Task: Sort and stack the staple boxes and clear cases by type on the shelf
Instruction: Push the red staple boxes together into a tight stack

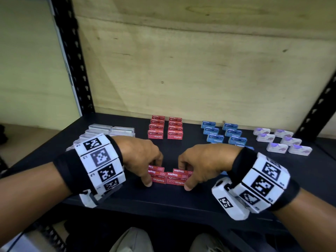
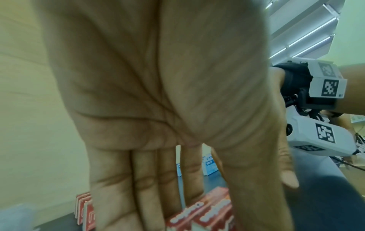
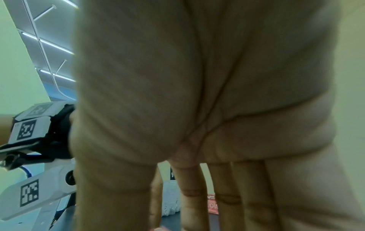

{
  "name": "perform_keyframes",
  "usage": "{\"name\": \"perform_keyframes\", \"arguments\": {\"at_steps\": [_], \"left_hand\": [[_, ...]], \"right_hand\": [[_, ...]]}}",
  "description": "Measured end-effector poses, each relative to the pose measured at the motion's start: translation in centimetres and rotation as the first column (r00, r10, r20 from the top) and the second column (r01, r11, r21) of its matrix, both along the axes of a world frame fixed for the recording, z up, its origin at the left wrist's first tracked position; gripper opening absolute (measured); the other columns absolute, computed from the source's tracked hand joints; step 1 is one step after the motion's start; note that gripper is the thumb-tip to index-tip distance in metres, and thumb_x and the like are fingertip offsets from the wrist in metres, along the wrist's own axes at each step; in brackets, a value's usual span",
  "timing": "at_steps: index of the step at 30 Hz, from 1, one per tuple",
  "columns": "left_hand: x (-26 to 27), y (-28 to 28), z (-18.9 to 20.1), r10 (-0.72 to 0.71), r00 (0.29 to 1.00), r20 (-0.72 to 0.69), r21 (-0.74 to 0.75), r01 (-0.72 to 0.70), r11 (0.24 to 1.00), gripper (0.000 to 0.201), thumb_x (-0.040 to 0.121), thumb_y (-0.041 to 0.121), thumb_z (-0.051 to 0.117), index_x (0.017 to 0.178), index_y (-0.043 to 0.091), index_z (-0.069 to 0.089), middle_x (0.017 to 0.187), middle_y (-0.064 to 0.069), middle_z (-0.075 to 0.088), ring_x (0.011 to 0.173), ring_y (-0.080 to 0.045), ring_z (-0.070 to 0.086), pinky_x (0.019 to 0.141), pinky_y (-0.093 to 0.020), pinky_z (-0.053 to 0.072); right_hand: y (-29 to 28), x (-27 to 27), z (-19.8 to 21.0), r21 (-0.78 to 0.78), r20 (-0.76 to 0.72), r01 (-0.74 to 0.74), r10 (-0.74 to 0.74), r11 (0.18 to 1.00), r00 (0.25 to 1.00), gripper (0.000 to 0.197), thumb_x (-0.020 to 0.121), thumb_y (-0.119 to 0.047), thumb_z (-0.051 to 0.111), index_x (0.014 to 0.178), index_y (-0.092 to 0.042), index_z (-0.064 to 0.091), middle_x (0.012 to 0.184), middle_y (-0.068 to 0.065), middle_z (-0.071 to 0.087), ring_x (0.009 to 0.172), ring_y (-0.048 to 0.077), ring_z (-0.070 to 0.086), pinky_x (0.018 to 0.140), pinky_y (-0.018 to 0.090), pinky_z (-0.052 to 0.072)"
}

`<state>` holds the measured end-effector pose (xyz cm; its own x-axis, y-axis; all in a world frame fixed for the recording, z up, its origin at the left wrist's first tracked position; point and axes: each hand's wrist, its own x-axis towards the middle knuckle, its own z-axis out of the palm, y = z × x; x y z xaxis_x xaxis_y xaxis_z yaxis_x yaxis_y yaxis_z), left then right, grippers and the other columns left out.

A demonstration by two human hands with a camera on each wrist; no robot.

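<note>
My left hand [image 1: 140,157] and right hand [image 1: 203,160] each keep a closed grip on the cluster of red staple boxes [image 1: 168,176] at lower centre of the head view, thumbs in front, fingers behind. It sits on the black shelf [image 1: 163,200]. Above it stand two red rows [image 1: 164,128]; clear cases [image 1: 111,130] left; blue boxes [image 1: 221,133] and purple-white boxes [image 1: 281,140] right.

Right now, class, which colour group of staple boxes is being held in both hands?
The red staple boxes at the shelf's front edge: the left hand and right hand grip them from either side. The blue boxes and purple-and-white boxes stand untouched behind.
</note>
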<state>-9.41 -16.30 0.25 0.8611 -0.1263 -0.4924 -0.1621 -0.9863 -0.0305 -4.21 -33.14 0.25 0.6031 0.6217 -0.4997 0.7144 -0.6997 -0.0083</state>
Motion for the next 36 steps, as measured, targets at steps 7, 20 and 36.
{"name": "perform_keyframes", "arguments": {"at_steps": [7,20,36], "left_hand": [[0.2,-0.4,-0.6,-0.005,1.000,0.031,0.005,0.004,1.000,0.041,0.082,0.050,0.071,0.116,0.029,0.061,0.104,0.010,0.065,0.092,-0.010,0.062,0.087,-0.035,0.054],[-0.3,-0.3,-1.2,0.028,0.995,0.097,-0.037,-0.024,0.999,0.041,0.081,0.057,0.067,0.113,0.031,0.061,0.101,0.010,0.063,0.088,-0.011,0.062,0.084,-0.036,0.055],[3.1,2.9,3.7,0.130,0.964,0.231,-0.145,-0.098,0.985,0.044,0.083,0.060,0.063,0.119,0.034,0.059,0.108,0.014,0.065,0.096,-0.007,0.061,0.092,-0.031,0.049]], "right_hand": [[0.6,-0.3,-0.4,0.057,0.018,-0.015,0.014,0.998,1.000,0.035,0.083,-0.042,0.076,0.110,-0.025,0.063,0.090,-0.002,0.074,0.066,0.011,0.064,0.065,0.028,0.051],[0.9,-0.3,-1.1,0.112,0.057,-0.079,0.073,0.991,0.996,0.042,0.083,-0.042,0.075,0.119,-0.029,0.059,0.107,-0.006,0.064,0.091,0.015,0.061,0.071,0.029,0.046],[1.3,5.3,3.7,0.203,0.072,0.013,-0.028,0.979,0.997,0.034,0.086,-0.056,0.066,0.107,-0.031,0.065,0.102,-0.005,0.071,0.092,0.017,0.069,0.089,0.037,0.055]]}}
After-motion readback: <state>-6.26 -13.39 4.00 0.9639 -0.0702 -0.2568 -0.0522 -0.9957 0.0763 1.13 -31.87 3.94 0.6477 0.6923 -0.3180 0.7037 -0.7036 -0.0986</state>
